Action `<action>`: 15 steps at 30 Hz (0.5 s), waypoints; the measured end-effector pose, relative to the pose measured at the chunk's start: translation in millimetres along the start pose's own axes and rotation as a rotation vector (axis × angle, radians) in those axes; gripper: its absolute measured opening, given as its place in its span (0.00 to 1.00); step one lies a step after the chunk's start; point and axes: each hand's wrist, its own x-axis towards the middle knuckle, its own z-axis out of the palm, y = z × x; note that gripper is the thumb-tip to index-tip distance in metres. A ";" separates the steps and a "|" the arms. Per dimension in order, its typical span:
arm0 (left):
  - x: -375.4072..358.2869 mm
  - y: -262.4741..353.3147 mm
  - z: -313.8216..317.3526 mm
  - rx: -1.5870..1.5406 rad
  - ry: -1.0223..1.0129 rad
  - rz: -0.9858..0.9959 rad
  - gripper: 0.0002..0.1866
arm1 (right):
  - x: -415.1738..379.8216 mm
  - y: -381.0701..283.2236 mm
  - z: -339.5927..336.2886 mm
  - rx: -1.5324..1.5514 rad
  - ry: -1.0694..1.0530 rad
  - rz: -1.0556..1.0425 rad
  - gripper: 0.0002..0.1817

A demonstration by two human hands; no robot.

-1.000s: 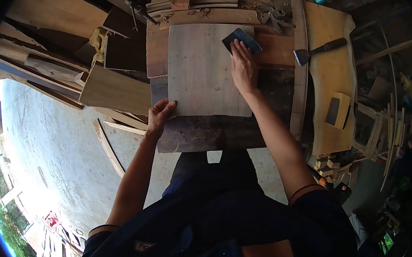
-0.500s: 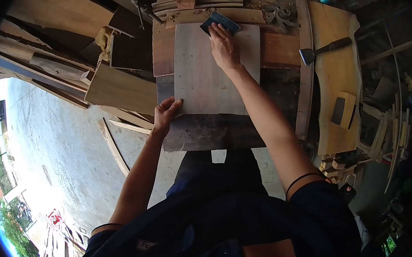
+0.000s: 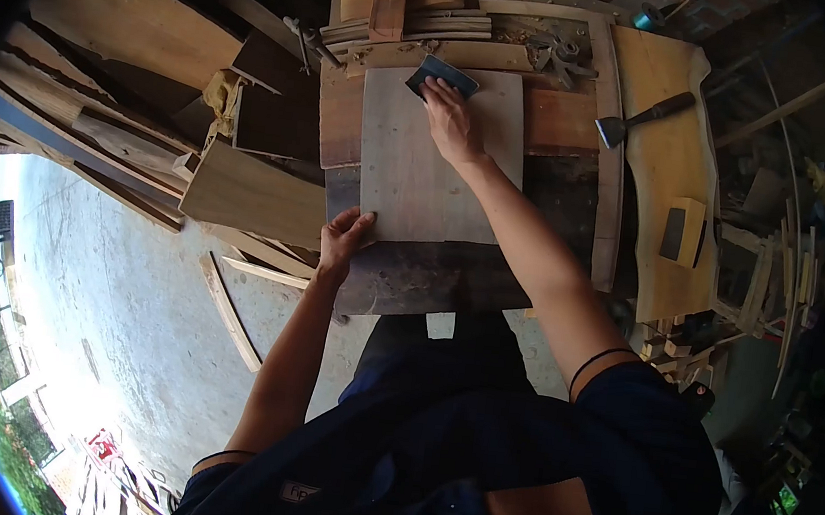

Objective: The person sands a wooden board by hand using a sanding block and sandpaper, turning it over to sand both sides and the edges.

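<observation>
A pale, flat wooden board lies on the workbench in front of me. Near its far edge, my right hand presses a dark rectangular sheet of sandpaper flat against the surface, fingers together on top of it. My left hand grips the board's near left corner, with the thumb on the upper face and the other fingers partly hidden at the edge. Under the board, the dark planks of the workbench show on the near side.
Right of the board, a wooden-handled scraper and a yellow block with a dark face rest on a yellow slab. Metal clamps and shavings lie at the back. Wooden boards are stacked at left.
The sandpaper under my right hand has shifted slightly toward me on the board. My left hand keeps its hold on the corner. The whole view has moved a little.
</observation>
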 end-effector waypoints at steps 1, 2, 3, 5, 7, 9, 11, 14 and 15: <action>3.4 -4.8 -2.7 0.000 -0.003 0.011 0.14 | 17.8 0.5 -11.9 -0.008 0.024 0.008 0.18; 5.0 -7.8 -3.6 -0.004 -0.008 0.020 0.14 | 37.4 -2.1 -33.7 0.065 -0.214 0.207 0.17; 3.9 -7.9 -2.9 0.003 -0.026 0.030 0.14 | 46.8 -4.0 -49.9 0.140 -0.454 0.406 0.17; 3.0 -6.7 -2.8 -0.009 -0.001 0.035 0.15 | 12.0 14.2 -67.5 0.104 -0.158 0.364 0.16; 6.0 -6.9 -3.2 -0.012 -0.018 0.036 0.14 | -43.9 38.0 -91.2 -0.022 0.072 0.227 0.16; 5.6 -7.4 -6.2 -0.005 -0.044 0.032 0.13 | -100.3 58.4 -120.2 -0.152 0.054 0.338 0.17; 8.1 -5.9 -6.2 0.002 -0.044 -0.008 0.13 | -140.2 65.8 -145.8 -0.230 0.063 0.421 0.17; 12.9 -5.4 -10.0 -0.019 -0.071 -0.013 0.16 | -164.5 45.7 -166.1 -0.362 0.238 0.413 0.22; 12.2 -1.8 -10.5 -0.034 -0.076 -0.047 0.19 | -162.7 27.2 -174.1 -0.341 0.220 0.402 0.26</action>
